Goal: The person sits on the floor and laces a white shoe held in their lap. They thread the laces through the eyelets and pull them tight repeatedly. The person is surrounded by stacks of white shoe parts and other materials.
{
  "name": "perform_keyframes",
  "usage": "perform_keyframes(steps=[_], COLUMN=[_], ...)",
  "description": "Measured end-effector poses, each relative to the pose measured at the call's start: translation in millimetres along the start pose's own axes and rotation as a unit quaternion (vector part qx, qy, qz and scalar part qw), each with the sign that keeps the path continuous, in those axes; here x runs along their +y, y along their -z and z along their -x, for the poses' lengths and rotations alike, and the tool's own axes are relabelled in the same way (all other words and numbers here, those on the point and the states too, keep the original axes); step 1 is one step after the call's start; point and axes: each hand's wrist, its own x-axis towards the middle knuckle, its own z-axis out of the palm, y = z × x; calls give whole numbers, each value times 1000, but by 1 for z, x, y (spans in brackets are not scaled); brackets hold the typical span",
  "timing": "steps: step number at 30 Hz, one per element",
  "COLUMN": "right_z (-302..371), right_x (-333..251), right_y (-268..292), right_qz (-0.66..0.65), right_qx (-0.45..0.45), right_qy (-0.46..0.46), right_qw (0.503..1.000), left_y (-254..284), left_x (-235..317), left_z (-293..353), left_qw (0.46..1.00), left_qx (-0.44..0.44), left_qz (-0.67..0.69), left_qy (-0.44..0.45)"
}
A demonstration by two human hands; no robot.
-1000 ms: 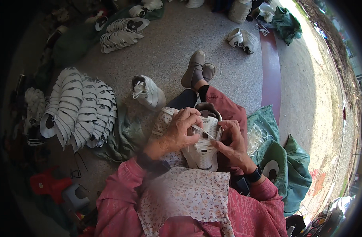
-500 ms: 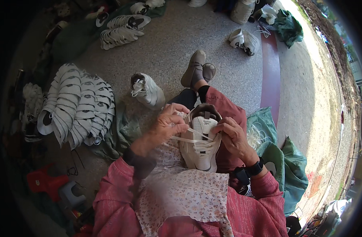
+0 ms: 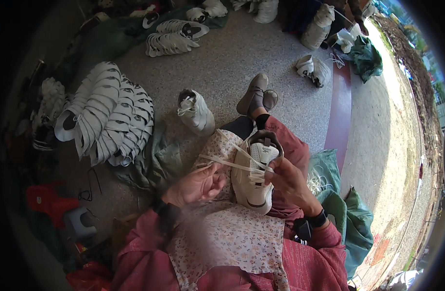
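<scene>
A white sneaker (image 3: 254, 186) rests on my lap over the floral apron (image 3: 232, 237), its heel opening away from me and its toe toward me. A flat white shoelace (image 3: 227, 161) runs from its eyelets out to the left. My left hand (image 3: 198, 185) is left of the shoe, fingers curled in on the lace; the exact grip is partly hidden. At the shoe's right eyelet row, my right hand (image 3: 290, 182) pinches the lace between thumb and fingers. The shoe's right side is partly covered by that hand.
Stacked white shoe uppers (image 3: 106, 116) stand at the left, with another stack (image 3: 176, 41) farther off. A laced white shoe (image 3: 195, 114) sits on the floor ahead. White laces (image 3: 317, 182) lie by a green sack (image 3: 358, 220) at the right. A red stool (image 3: 50, 201) is at lower left.
My left hand has moved down and back from the shoe's opening, and the lace now stretches farther left. My right hand stays at the right eyelets. The whole view has shifted slightly.
</scene>
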Motion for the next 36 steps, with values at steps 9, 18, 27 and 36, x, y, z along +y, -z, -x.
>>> perform_keyframes(steps=[9,18,27,36], right_z=[135,218,43,-10], right_x=[32,161,3,-13], right_y=[129,155,42,-13], right_qz=[-138,259,119,5], right_qx=[349,364,150,-34], right_qy=[47,-275,-138,-173], right_qw=[926,851,972,984], left_y=[93,189,145,26], left_x=[37,57,71,42], left_z=[60,165,175,-15], left_qw=[912,785,853,843], left_qx=[79,229,218,143], left_qz=[145,264,54,-449], left_qy=[-375,-512,-471,-259])
